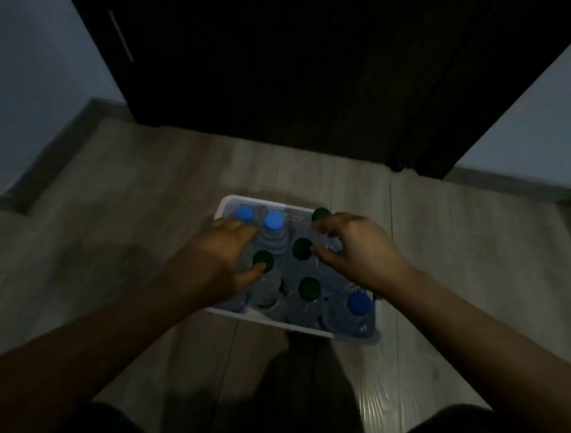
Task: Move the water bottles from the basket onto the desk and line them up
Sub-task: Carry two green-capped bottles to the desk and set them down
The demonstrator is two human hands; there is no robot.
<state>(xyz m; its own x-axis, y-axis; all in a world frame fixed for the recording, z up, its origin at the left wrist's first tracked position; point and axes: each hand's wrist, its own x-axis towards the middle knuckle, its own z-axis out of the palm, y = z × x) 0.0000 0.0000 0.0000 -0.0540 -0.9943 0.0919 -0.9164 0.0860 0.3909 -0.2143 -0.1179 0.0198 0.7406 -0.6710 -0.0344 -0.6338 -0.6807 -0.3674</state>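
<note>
A white basket stands on the floor, packed with several upright clear water bottles. Some have blue caps, such as one at the back and one at the front right. Others have green caps. My left hand hovers over the basket's left side with fingers spread, its thumb touching a green-capped bottle. My right hand is over the right side, with its fingers curled apart beside another green cap. Neither hand visibly grips a bottle. No desk is in view.
The light is dim. A dark door stands just behind the basket, with pale walls on both sides. The basket rests on a grey wood-look floor. My knees fill the bottom edge.
</note>
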